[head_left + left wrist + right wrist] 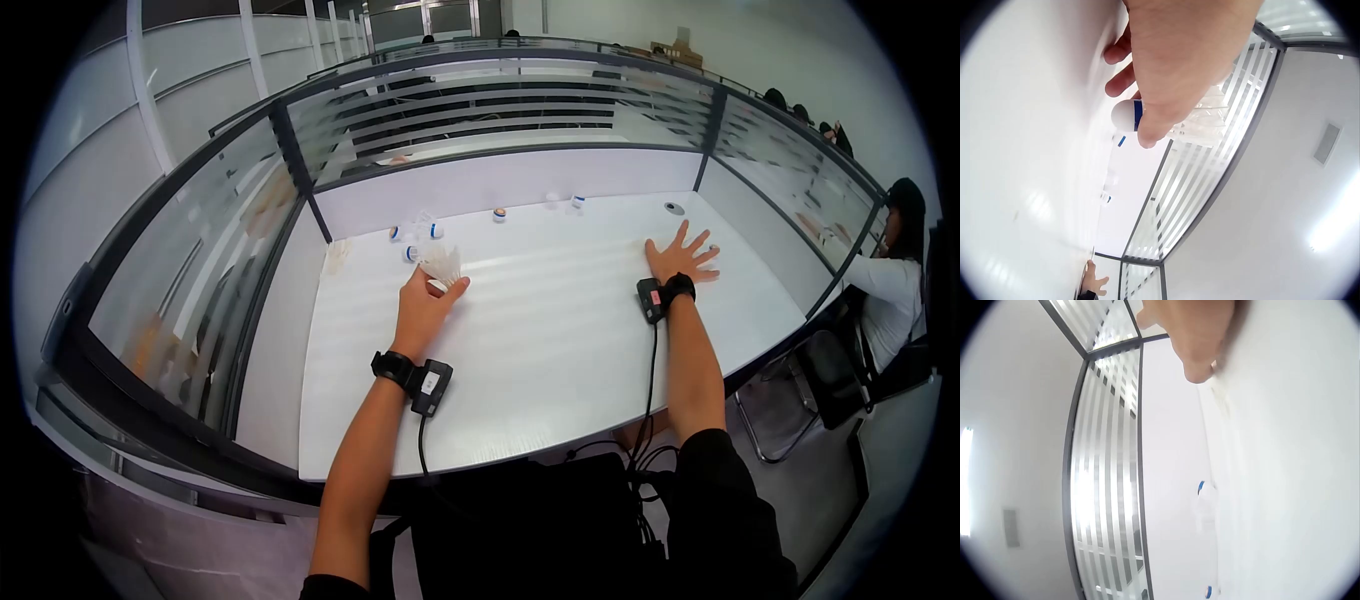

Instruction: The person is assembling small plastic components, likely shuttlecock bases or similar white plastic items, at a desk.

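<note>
My left hand [422, 308] pinches a shuttlecock [441, 266] between thumb and fingers, over the left part of the white table [520, 360]. Its feathered skirt points up and away in the head view. The left wrist view shows its round white cork [1124, 116] with a blue band beside the thumb; the palm hides part of the skirt. Just beyond this hand lie several more shuttlecocks [435, 231] in a loose group. On the table's right side, my right hand [676, 262] is spread flat, palm down, and a small whitish bit shows by its fingers.
Along the back panel stand another shuttlecock [499, 215] and one farther right [578, 202]. A round cable hole [674, 209] sits at the back right corner. Framed glass partitions [480, 120] enclose three sides. A seated person [890, 270] is beyond the right partition.
</note>
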A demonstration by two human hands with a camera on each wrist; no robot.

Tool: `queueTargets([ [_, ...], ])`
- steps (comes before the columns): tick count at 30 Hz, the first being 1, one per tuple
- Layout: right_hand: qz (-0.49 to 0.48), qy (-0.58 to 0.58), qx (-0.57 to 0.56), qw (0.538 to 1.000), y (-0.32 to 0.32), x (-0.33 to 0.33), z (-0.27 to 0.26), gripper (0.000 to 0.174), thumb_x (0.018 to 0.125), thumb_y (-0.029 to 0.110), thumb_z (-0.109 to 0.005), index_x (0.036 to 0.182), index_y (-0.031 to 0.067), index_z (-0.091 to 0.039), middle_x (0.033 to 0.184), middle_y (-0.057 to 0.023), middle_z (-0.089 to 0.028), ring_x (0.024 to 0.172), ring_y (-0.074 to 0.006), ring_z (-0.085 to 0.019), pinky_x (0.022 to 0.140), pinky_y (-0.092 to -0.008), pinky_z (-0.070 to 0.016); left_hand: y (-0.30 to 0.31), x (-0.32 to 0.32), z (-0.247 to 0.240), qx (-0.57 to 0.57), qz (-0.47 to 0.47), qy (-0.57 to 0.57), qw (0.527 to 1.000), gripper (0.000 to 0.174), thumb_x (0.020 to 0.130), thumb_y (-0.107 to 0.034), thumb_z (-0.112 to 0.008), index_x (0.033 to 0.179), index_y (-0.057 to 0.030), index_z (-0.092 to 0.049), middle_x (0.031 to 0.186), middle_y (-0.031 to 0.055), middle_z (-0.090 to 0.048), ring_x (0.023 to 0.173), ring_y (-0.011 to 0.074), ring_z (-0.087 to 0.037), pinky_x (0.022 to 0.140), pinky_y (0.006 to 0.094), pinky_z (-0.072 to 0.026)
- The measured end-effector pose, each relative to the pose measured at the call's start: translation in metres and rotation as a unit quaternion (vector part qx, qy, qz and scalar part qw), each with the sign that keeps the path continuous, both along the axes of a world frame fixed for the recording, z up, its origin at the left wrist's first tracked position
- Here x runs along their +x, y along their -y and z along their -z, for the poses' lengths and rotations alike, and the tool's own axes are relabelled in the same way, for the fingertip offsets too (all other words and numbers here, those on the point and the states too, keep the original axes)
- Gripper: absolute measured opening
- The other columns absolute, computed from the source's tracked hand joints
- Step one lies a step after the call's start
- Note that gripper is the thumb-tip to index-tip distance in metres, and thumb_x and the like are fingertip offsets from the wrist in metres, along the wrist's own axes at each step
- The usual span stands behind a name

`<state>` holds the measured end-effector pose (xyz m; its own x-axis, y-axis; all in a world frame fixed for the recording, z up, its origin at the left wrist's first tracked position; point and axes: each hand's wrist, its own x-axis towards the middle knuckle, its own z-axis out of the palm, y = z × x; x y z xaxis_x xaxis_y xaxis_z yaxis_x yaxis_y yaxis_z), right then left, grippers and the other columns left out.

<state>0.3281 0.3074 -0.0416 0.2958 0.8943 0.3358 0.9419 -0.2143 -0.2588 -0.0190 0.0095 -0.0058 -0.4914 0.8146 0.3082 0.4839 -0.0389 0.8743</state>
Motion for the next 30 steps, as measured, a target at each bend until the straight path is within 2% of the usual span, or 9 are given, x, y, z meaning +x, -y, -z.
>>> queueTargets([
  [2,0.001,-0.001,0.011,1.000,0.000,0.008,-0.008,0.103,0.081,0.069,-0.062,0.165,0.0342,-0.014,0.172,-0.0168,0.002,0.151,-0.0569,0.003,0.108,-0.0842,-0.0069,0.000,0.000,-0.002,-0.009,-0.003,-0.004,1.000,0.052,0.086,-0.035,-0.082,0.120,0.0005,-0.064,0.090,0.0071,-0.071,0.069,0.0118,-0.064,0.059,0.0267,-0.0520],
  [7,-0.016,0.006,-0.024,1.000,-0.012,0.035,-0.015,0.102,0.080,0.070,-0.063,0.164,0.0406,-0.012,0.173,-0.0084,-0.001,0.152,-0.0559,-0.003,0.110,-0.0802,-0.0176,-0.004,-0.001,0.005,0.043,0.031,-0.009,0.999,0.052,0.086,-0.035,-0.081,0.117,0.0023,-0.064,0.086,0.0102,-0.071,0.062,0.0122,-0.061,0.058,0.0282,-0.0502],
  [8,-0.021,0.009,-0.020,1.000,-0.018,0.040,-0.014,0.100,0.081,0.072,-0.062,0.163,0.0386,-0.017,0.172,-0.0104,-0.009,0.153,-0.0528,-0.008,0.113,-0.0764,-0.0185,-0.004,-0.001,0.004,0.041,0.034,-0.010,0.999,0.051,0.086,-0.035,-0.081,0.117,0.0025,-0.064,0.086,0.0101,-0.071,0.063,0.0122,-0.062,0.058,0.0282,-0.0502],
  [12,-0.124,0.004,-0.027,0.992,-0.049,0.055,0.002,0.094,0.082,0.074,-0.060,0.160,0.0321,-0.030,0.167,-0.0137,-0.027,0.153,-0.0433,-0.020,0.118,-0.0679,-0.0202,-0.006,-0.006,0.008,0.020,0.048,-0.007,0.999,0.046,0.087,-0.029,-0.081,0.118,0.0012,-0.065,0.094,0.0081,-0.072,0.066,0.0109,-0.061,0.062,0.0275,-0.0509],
  [15,-0.331,-0.011,0.071,0.941,-0.066,0.062,0.015,0.067,0.097,0.056,-0.056,0.154,0.0232,-0.045,0.155,-0.0201,-0.044,0.145,-0.0405,-0.037,0.120,-0.0515,-0.0307,-0.005,-0.002,0.006,0.020,0.061,0.000,0.998,0.045,0.087,-0.029,-0.081,0.118,0.0001,-0.066,0.101,0.0083,-0.073,0.069,0.0107,-0.062,0.064,0.0276,-0.0509],
  [18,-0.417,-0.032,0.087,0.904,-0.063,0.053,0.018,0.056,0.100,0.046,-0.057,0.149,0.0196,-0.051,0.150,-0.0227,-0.049,0.141,-0.0404,-0.042,0.118,-0.0467,-0.0338,-0.003,-0.003,0.003,0.005,0.040,-0.031,0.999,0.048,0.085,-0.035,-0.081,0.113,0.0017,-0.067,0.101,0.0096,-0.072,0.070,0.0155,-0.065,0.067,0.0321,-0.0526],
  [25,-0.558,-0.091,0.086,0.820,0.026,-0.029,-0.009,0.042,0.094,0.038,-0.068,0.130,0.0178,-0.067,0.145,-0.0240,-0.051,0.136,-0.0432,-0.045,0.112,-0.0497,-0.0411,-0.006,-0.006,0.006,-0.015,0.053,-0.043,0.998,0.049,0.084,-0.035,-0.082,0.113,0.0012,-0.066,0.103,0.0112,-0.073,0.079,0.0196,-0.070,0.076,0.0330,-0.0542],
  [28,-0.604,-0.089,0.091,0.787,0.051,-0.076,-0.004,0.037,0.094,0.037,-0.068,0.126,0.0179,-0.069,0.144,-0.0209,-0.052,0.137,-0.0427,-0.044,0.111,-0.0497,-0.0427,-0.011,-0.009,0.013,0.015,0.051,-0.052,0.997,0.054,0.083,-0.033,-0.083,0.122,-0.0001,-0.067,0.099,0.0084,-0.072,0.068,0.0125,-0.063,0.062,0.0286,-0.0509],
  [30,-0.633,-0.084,0.078,0.765,0.077,-0.107,-0.007,0.037,0.096,0.037,-0.066,0.127,0.0180,-0.068,0.147,-0.0190,-0.051,0.139,-0.0428,-0.042,0.112,-0.0500,-0.0416,-0.012,-0.009,0.013,0.015,0.053,-0.054,0.997,0.053,0.084,-0.033,-0.083,0.121,0.0000,-0.067,0.099,0.0081,-0.072,0.069,0.0121,-0.063,0.062,0.0281,-0.0508],
])
